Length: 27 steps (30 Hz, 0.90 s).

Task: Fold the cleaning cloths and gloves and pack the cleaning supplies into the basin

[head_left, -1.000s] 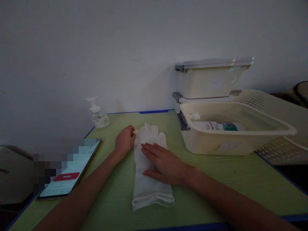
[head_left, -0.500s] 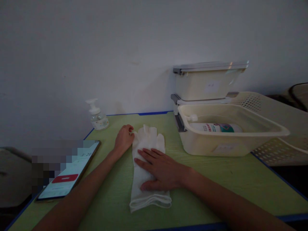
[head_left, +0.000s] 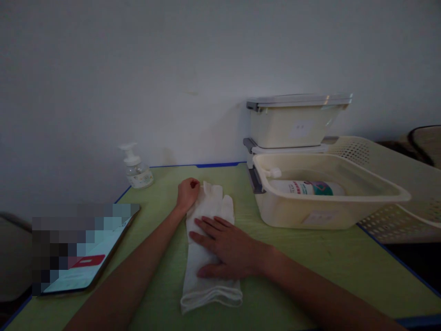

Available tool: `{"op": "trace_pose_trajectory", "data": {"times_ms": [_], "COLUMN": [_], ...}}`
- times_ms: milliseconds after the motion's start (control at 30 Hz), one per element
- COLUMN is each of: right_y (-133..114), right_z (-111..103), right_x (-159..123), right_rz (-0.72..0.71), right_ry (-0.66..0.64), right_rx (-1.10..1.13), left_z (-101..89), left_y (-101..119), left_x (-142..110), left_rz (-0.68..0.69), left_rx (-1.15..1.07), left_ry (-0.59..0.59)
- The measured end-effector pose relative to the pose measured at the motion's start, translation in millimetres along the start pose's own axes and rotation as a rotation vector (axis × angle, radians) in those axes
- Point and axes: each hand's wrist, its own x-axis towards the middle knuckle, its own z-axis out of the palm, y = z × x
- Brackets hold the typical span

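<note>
A white glove (head_left: 203, 257) lies flat on the green tabletop, its finger end away from me and its cuff toward me. My right hand (head_left: 225, 246) rests palm down across the glove's middle, fingers spread. At the glove's far left, my left hand (head_left: 188, 194) has its fingers curled together over the glove's finger end, pinching there. Part of the glove's left finger side is hidden behind that hand.
On the left lie a phone (head_left: 86, 273) and, behind it, a clear pump bottle (head_left: 139, 177). To the right, an open cream bin (head_left: 310, 216) holds a white bottle (head_left: 303, 187). Behind stands a lidded box (head_left: 282, 126), with a perforated basket (head_left: 392, 161) at the side.
My left hand has moved right, from the glove's edge onto its finger end, and its fingers have curled in. My right hand stays flat on the glove. The view has shifted slightly.
</note>
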Motion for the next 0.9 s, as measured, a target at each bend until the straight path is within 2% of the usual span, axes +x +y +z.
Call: {"op": "trace_pose_trajectory", "data": {"times_ms": [200,433,900], "right_y": [-0.1,0.3,0.4], "right_z": [-1.3,0.0,-1.2], "right_x": [0.8,0.4,1.1], "right_rz": [0.001,0.005,-0.001], "right_ry": [-0.002,0.007,-0.001], "right_rx": [-0.006,-0.017,-0.014], "left_z": [-1.0,1.1,1.2], "left_y": [0.2,-1.2,0.4], "left_x": [1.2,4.2,3.7], "left_rz": [0.029,-0.022,-0.079], "left_rx": [-0.009,-0.069,-0.149], "left_ry": [-0.056,-0.043,0.103]}}
